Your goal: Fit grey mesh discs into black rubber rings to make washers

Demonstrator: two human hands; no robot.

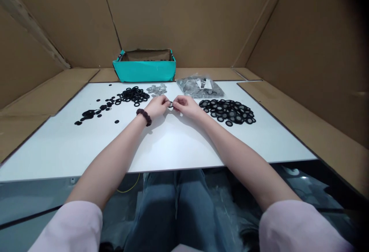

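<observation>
Both hands meet above the middle of the white table, pinching one small black ring (171,105) between them. My left hand (157,106), with a dark scrunchie (144,116) at its wrist, grips the ring's left side. On the other side my right hand (186,106) holds it by fingers and thumb. The fingers partly cover the ring, so its centre is hard to make out. Left of my hands lies a pile of black rings (135,95). To the right is a heap of black rings with grey centres (230,110). Small grey discs (157,90) lie just behind my left hand.
A teal box (145,71) stands at the table's back edge, with dark pieces inside. Beside it lies a clear plastic bag of grey pieces (199,87). Loose black discs (89,113) are scattered at the left. Cardboard walls (184,21) surround the white table (178,144).
</observation>
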